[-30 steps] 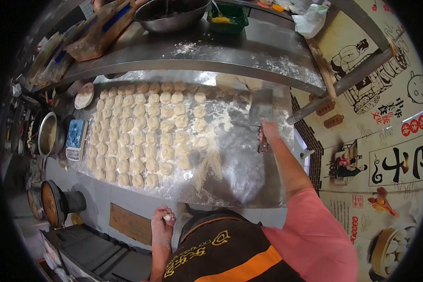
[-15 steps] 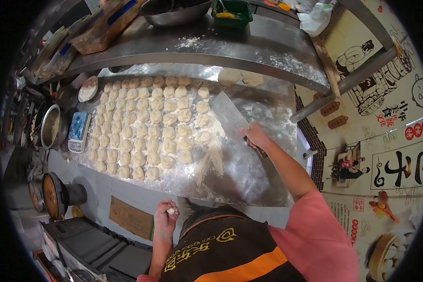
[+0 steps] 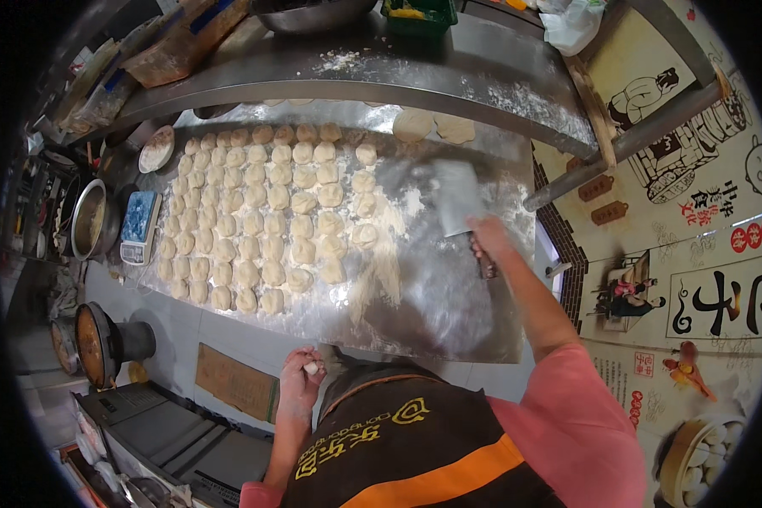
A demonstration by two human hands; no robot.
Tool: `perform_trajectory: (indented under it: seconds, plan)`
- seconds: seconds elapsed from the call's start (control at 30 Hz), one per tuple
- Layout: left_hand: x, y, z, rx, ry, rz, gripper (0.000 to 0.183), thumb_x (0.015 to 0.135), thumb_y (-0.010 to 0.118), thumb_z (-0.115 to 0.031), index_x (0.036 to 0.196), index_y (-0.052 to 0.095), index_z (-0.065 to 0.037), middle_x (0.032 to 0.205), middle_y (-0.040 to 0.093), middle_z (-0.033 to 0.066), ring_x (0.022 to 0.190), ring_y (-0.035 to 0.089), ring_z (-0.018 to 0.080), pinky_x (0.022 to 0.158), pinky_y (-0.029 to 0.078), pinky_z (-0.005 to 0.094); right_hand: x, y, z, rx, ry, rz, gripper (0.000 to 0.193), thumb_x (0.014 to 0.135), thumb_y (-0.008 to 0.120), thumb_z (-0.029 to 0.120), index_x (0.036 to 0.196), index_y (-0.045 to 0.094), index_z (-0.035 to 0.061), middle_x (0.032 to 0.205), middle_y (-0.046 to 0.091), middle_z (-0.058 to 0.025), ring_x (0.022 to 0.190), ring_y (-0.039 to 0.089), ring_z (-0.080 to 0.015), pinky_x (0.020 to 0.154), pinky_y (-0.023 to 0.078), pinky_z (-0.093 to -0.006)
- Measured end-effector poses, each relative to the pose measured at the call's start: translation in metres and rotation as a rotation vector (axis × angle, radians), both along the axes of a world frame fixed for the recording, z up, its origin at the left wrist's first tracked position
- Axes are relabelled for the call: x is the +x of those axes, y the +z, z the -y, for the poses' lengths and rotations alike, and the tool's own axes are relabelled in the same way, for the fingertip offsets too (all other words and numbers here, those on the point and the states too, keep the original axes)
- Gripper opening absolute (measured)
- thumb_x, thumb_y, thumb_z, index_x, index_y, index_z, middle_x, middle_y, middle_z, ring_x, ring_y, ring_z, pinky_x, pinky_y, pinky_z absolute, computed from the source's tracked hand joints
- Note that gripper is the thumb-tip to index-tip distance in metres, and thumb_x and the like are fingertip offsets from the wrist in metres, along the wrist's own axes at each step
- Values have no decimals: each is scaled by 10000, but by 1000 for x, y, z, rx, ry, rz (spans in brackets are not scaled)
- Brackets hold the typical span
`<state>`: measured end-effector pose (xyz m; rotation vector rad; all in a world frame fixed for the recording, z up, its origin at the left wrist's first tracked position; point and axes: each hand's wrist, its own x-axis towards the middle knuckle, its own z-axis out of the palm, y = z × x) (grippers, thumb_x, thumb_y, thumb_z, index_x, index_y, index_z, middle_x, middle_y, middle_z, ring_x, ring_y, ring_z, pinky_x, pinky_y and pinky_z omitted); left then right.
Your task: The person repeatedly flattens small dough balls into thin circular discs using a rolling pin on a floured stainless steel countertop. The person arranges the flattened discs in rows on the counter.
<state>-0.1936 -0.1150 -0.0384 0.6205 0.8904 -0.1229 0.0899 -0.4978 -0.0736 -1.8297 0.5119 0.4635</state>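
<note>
My right hand (image 3: pixel 489 241) grips the dark handle of a cleaver (image 3: pixel 455 196) with a wide, flat metal blade, slightly blurred. The blade is over the right part of the floured steel table (image 3: pixel 436 326), apart from the dough. Left of it, rows of small round dough pieces (image 3: pixel 254 199) cover the table, with a short column of dough pieces (image 3: pixel 364 206) nearest the blade. Loose flour (image 3: pixel 377 275) is spread beside that column. Off the table's near edge, in front of my apron, my left hand (image 3: pixel 300 377) is closed on a small white lump of dough (image 3: pixel 311 368).
A steel shelf (image 3: pixel 381 72) crosses above the table's far side, and two flat dough rounds (image 3: pixel 412 125) lie beneath it. At the left stand a scale (image 3: pixel 140 227), a metal bowl (image 3: pixel 96 218) and a pale dish (image 3: pixel 156 150). A patterned wall (image 3: pixel 626 212) borders the right.
My right hand has moved the cleaver right, away from the short column of dough pieces, and turned its blade. My left hand has shifted slightly, still holding the small lump.
</note>
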Motion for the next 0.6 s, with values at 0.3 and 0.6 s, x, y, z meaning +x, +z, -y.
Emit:
perform_trajectory:
  seconds: [0.3, 0.6]
  plan:
    - [20, 13, 12, 30, -68, 65, 183, 760, 523, -38, 941, 525, -62, 792, 548, 70, 664, 527, 201, 599, 466, 317, -51, 37, -4, -225, 94, 167, 277, 873, 587, 237, 826, 613, -35, 560, 534, -89, 463, 547, -194, 403, 423, -328]
    - [3, -4, 12, 4, 1, 5, 194, 756, 508, -12, 945, 550, -24, 772, 570, 96, 650, 548, 206, 570, 466, 322, -92, 17, -33, -149, 90, -43, 339, 881, 619, 287, 823, 558, -41, 573, 531, -85, 399, 498, -168, 353, 411, -320]
